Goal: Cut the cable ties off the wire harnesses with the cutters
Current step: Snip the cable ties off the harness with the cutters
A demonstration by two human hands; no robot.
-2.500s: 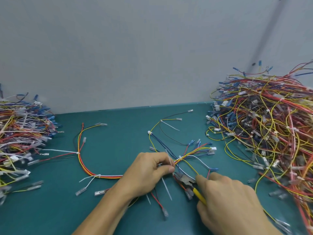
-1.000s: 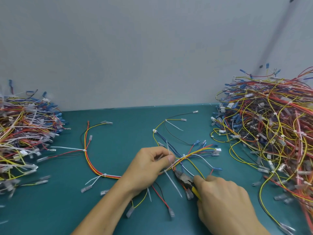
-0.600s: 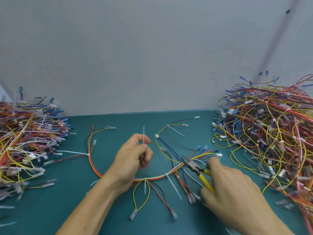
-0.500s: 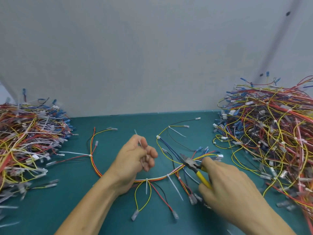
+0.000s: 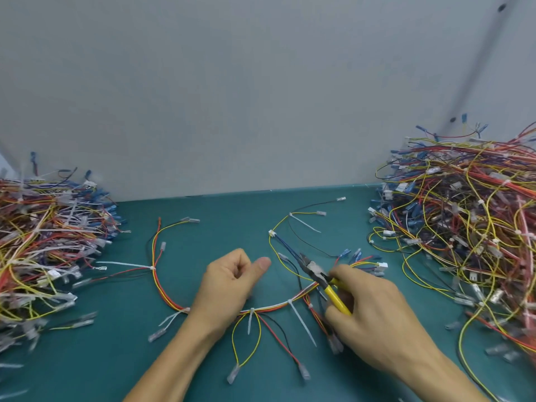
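Note:
One wire harness (image 5: pixel 269 307) of red, yellow, white and black wires lies in an arc on the teal table (image 5: pixel 116 358). White cable ties (image 5: pixel 301 322) still stick out of it at several points. My right hand (image 5: pixel 377 320) grips the yellow-handled cutters (image 5: pixel 333 294); their jaws point up-left over the harness's blue and yellow wires. My left hand (image 5: pixel 232 282) hovers over the middle of the harness, fingers curled and thumb out, with nothing visible in it.
A big tangled pile of harnesses (image 5: pixel 464 242) fills the right side of the table. Another pile (image 5: pixel 43 242) lies at the left edge. A grey wall (image 5: pixel 261 97) rises right behind the table.
My left hand pulled a cut tie up off the harness and held it upright; now no tie shows in it. The cutters lifted from the bundle and moved up and to the right.

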